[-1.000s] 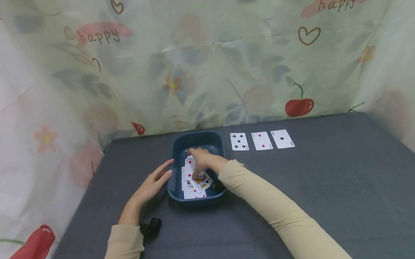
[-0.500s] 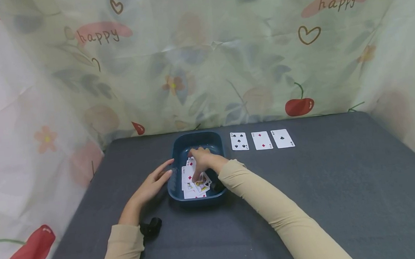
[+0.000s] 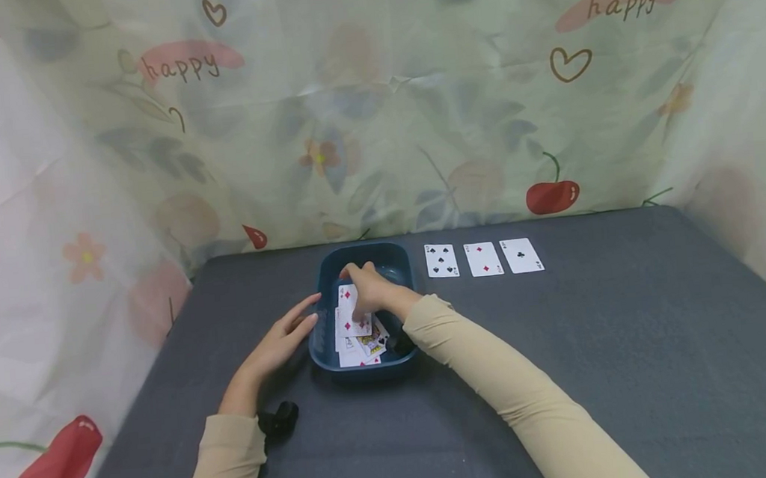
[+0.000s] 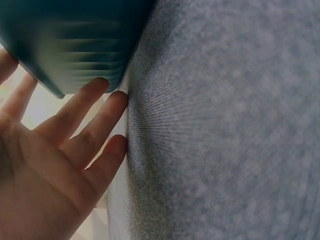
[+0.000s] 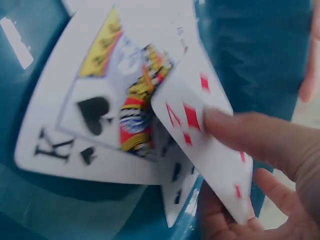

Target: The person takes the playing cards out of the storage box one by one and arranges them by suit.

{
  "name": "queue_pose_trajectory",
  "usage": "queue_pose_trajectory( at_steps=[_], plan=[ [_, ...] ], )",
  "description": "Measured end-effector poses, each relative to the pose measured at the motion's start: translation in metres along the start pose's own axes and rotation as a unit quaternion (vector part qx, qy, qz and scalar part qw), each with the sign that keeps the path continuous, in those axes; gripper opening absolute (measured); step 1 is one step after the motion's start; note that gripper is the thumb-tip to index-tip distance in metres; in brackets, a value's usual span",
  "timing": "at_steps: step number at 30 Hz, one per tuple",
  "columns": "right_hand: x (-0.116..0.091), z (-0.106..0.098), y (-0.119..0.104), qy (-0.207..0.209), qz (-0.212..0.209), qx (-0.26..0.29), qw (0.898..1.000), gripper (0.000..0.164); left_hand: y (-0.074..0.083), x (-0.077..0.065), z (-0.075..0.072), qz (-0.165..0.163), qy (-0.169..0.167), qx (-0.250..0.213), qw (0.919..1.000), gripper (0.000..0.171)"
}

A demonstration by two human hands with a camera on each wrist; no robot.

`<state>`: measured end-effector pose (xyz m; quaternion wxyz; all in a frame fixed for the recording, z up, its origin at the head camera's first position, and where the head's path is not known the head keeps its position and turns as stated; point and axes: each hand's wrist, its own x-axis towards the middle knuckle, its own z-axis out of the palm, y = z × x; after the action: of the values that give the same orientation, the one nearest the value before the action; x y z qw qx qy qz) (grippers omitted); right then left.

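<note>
In the head view a dark blue plastic tub (image 3: 359,370) stands on the table with several playing cards in it. Over the tub, my right hand (image 3: 379,292) pinches a four of diamonds (image 3: 347,311) between thumb and fingers. The right wrist view shows the thumb on this card's face (image 5: 220,160), its edge lifted at a tilt. Beneath lies a king of spades (image 5: 92,117), partly covering other cards. My left hand (image 3: 280,350) lies along the tub's left side, its fingertips at the wall and rim. Its fingers (image 4: 75,112) are spread and loosely straight.
Right of the tub, a row of face-up cards lies on the table: a spade card (image 3: 442,261), a diamond card (image 3: 484,259) and an ace of clubs (image 3: 522,256). A patterned cloth (image 3: 374,120) hangs behind the dark grey table (image 3: 636,369).
The four of diamonds has come up from the pile and straightened in my right hand's grip, showing more of its face. My left hand has stayed put.
</note>
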<state>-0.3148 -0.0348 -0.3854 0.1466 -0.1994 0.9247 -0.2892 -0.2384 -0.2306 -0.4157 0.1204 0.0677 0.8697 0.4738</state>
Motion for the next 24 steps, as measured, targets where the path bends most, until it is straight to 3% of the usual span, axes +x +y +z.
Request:
queue_pose_trajectory(
  at_steps=[5, 12, 18, 24],
  plan=[
    [0.002, -0.008, -0.005, 0.025, -0.033, 0.02, 0.999, 0.058, -0.001, 0.001, 0.0, 0.001, 0.002, 0.002, 1.0, 0.051],
    [-0.003, -0.025, -0.006, 0.063, -0.078, 0.07, 0.993, 0.049, 0.0, 0.001, 0.0, 0.001, -0.001, 0.007, 1.0, 0.051],
    [-0.011, -0.04, -0.005, 0.068, -0.084, 0.131, 0.985, 0.046, 0.001, 0.001, 0.0, -0.003, 0.004, 0.008, 1.0, 0.051],
    [-0.016, -0.049, 0.003, 0.069, -0.096, 0.142, 0.983, 0.045, 0.001, 0.001, 0.0, -0.004, 0.006, 0.01, 0.9999, 0.05]
  ],
)
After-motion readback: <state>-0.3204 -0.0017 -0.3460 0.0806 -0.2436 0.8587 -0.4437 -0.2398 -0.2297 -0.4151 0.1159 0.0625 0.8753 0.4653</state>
